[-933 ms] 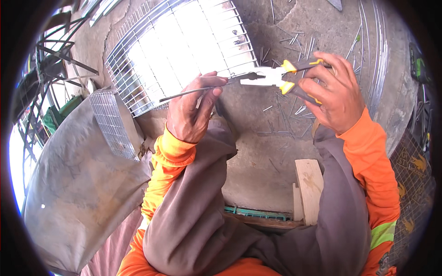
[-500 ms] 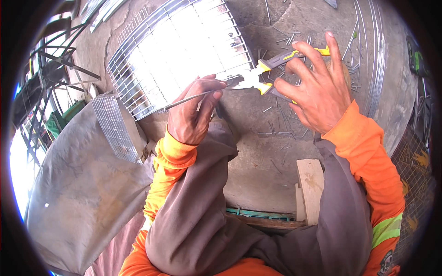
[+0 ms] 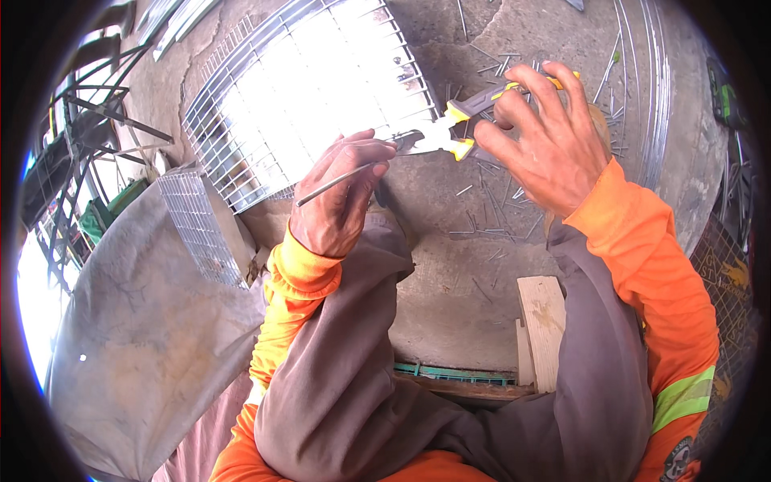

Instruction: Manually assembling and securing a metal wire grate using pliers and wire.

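Left hand (image 3: 329, 210) pinches a rod (image 3: 328, 188); right hand (image 3: 556, 149) holds pliers (image 3: 438, 136), apparently gripping it.

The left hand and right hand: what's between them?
Between the left hand and right hand, the head view shows the silver metal end of yellow-and-grey pliers.

Left of the grip and a little lower, I see a small piece of wire mesh (image 3: 201, 226) beside a grey sheet (image 3: 152, 321); farther left and higher stands a black metal frame (image 3: 148, 132). Below and to the right of the grip, I have a wooden board (image 3: 544, 321) upright in my view, near a teal grille (image 3: 458, 373). Well right of the grip, long wires (image 3: 660, 104) curve along the floor (image 3: 450, 281).
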`<state>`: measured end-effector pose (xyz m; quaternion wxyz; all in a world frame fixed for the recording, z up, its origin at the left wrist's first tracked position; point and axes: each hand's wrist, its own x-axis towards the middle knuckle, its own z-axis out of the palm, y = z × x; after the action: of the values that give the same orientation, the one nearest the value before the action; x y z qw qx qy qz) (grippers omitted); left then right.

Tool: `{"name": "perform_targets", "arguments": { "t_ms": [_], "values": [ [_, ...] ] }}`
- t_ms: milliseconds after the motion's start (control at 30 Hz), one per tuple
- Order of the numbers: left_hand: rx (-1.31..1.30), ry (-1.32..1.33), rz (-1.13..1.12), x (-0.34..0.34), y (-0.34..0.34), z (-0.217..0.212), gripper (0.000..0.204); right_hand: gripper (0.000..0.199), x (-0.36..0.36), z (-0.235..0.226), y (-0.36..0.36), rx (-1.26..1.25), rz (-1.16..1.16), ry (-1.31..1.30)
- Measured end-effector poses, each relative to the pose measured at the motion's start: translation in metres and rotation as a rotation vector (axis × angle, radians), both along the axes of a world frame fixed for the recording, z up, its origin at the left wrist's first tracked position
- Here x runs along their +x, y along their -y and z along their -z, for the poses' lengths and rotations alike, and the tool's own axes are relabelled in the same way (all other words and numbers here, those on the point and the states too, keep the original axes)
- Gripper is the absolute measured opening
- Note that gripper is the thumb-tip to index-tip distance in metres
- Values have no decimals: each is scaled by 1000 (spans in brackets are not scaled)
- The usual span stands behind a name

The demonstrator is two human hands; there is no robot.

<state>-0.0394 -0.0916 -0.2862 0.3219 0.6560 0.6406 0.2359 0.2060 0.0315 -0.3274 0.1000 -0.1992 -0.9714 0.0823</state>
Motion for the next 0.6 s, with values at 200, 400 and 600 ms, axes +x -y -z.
{"name": "perform_targets", "arguments": {
  "t_ms": [200, 400, 600],
  "values": [
    [4, -2, 17, -1, -3, -2, 15, 59, -6, -13, -11, -11, 35, 109],
    [-12, 7, 37, -2, -4, -5, 14, 70, -11, -8, -24, 12, -81, 238],
    [35, -30, -4, -2, -7, -6, 15, 73, -9, -12, -27, -15, -102, 297]
  ]
}}
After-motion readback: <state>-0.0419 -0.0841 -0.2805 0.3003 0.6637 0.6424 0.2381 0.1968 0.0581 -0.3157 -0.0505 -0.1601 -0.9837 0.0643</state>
